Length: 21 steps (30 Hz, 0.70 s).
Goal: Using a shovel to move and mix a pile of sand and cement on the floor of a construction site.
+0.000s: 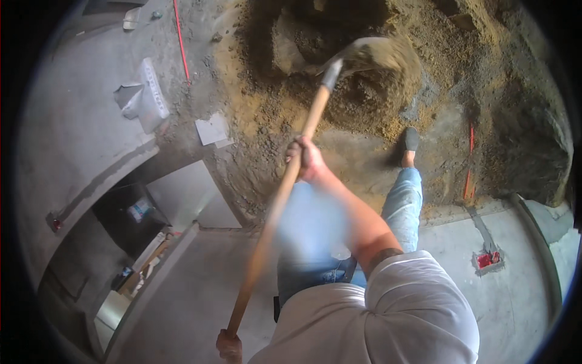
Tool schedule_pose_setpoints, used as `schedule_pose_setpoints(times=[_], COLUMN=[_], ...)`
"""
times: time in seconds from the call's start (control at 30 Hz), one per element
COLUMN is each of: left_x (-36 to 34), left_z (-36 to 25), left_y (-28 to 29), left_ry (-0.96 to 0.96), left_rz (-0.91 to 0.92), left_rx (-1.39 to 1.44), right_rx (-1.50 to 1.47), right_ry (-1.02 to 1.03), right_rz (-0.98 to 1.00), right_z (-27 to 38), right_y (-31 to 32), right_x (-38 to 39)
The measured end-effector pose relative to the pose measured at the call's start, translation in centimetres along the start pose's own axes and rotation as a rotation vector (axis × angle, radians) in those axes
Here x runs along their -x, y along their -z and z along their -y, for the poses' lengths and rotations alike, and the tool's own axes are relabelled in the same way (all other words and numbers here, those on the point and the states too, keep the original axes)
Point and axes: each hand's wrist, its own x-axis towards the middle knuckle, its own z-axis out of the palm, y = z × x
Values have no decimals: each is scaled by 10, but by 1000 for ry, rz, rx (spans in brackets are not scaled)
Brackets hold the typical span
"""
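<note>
A long wooden-handled shovel (276,206) runs from the bottom of the view up to its metal blade (373,54), which carries a load of brown sand. My right hand (306,159) grips the handle about midway, arm stretched forward. My left hand (228,346) holds the handle's end at the lower edge. The blade hovers over a big heap of damp sand (364,103) on the floor. My leg in blue jeans reaches forward, with a dark shoe (411,141) planted at the heap's edge.
Grey concrete surfaces surround the heap. A crumpled white bag (148,94) and a flat grey scrap (212,128) lie left of the sand. Red conduit (470,164) and a red box (488,259) sit at right, a red line (182,42) at top left. A dark opening (121,212) lies lower left.
</note>
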Motion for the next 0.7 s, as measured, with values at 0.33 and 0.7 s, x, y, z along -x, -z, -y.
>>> schedule_pose_setpoints(times=[0.33,0.7], left_x=[-210,-214], left_z=[21,111], left_y=[-160,-179], left_ry=[-259,-169], left_rz=[-228,419], left_rx=[444,464], right_rx=[193,692], right_ry=[356,150], right_rz=[-227,-445], right_z=[-46,-184], right_y=[31,58], right_x=[16,-132])
